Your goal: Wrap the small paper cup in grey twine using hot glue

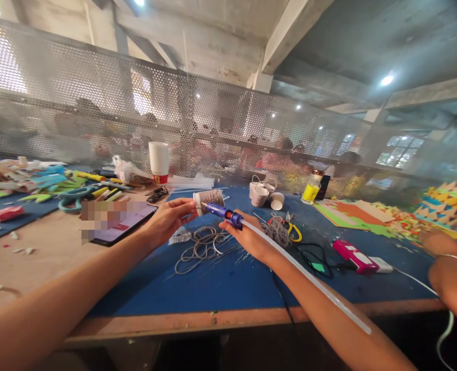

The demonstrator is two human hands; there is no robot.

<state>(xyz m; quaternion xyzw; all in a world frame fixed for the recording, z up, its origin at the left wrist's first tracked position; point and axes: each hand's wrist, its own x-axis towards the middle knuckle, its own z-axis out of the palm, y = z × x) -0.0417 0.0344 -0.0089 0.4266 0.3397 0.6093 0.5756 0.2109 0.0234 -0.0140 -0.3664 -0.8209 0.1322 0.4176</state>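
Observation:
A small paper cup [214, 197], its side wrapped in greyish cord, lies tilted sideways in the fingers of my left hand [171, 216]. My right hand [247, 236] is closed around a blue hot glue gun [224, 212], whose nozzle points at the cup near its rim. From the gun's back a long clear glue stick [306, 275] runs down along my right forearm. Loose grey cord [201, 250] lies in coils on the table below both hands. A second bundle of cord [278, 230] sits to the right, beside yellow-handled scissors [296, 233].
Cord-wrapped cups [259, 195] stand behind my hands, near a yellow-labelled bottle [311, 188]. A stack of white cups [159, 157] and a phone [126, 224] are left. A pink device [355, 256] with a cable lies right. Another person's arm [451, 273] rests at the right edge.

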